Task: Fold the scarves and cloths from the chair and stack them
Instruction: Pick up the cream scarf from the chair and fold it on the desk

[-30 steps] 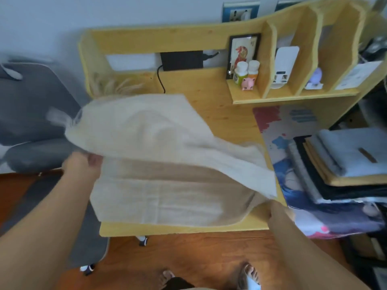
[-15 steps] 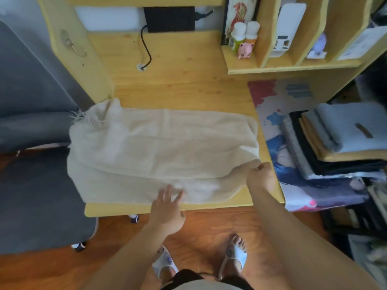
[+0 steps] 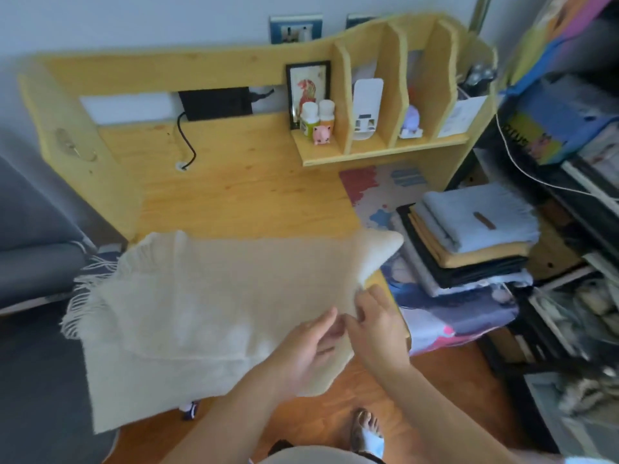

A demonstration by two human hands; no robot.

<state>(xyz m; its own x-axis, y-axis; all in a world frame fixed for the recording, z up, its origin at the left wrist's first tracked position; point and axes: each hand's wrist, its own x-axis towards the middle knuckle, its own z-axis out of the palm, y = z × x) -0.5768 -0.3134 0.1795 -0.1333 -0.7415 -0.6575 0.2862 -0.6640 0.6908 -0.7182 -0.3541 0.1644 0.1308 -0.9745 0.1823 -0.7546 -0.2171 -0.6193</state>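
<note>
Left hand (image 3: pixel 313 343) moved right, both pinching cream scarf (image 3: pixel 207 303) beside right hand (image 3: pixel 376 318); fringe leftward.

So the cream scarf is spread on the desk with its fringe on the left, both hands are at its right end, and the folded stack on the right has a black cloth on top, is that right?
Not quite. The head view shows the cream scarf with its fringe to the left and both hands, left hand and right hand, at its right end, but the folded stack is topped by a light blue cloth. The black one lies lower down.
</note>
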